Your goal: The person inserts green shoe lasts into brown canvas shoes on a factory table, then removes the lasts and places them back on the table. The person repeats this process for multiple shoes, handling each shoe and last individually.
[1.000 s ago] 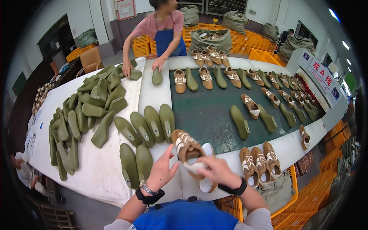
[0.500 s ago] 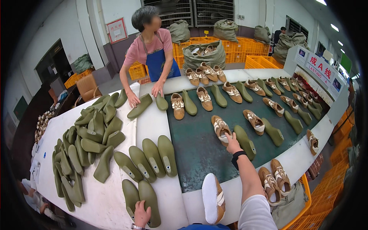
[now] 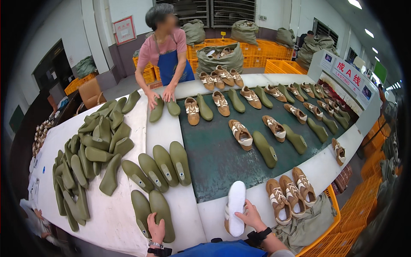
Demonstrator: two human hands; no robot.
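My left hand (image 3: 156,229) grips the heel end of a green shoe last (image 3: 162,210), its fingers dipping into the gap beside a second green last (image 3: 140,210). The thumb is bent over the top. On the white table edge in front of me, a brown-and-white sneaker (image 3: 236,201) is turned with its white sole up. My right hand (image 3: 251,217) holds it, thumb across the sole, the other fingers partly hidden behind. Several more green lasts (image 3: 162,165) lie in a row just beyond my left hand.
A green belt (image 3: 205,167) carries sneakers paired with lasts. Lasts are heaped on the left table (image 3: 109,205). Three sneakers (image 3: 293,196) sit at the right edge, by an orange crate (image 3: 327,222). Across the table, a person in a blue apron (image 3: 171,66) handles two lasts.
My right hand has left the sneaker on the belt, drawn back toward me and taken hold of the sole-up one. My left hand stays at the last. The co-worker's last has been turned upright.
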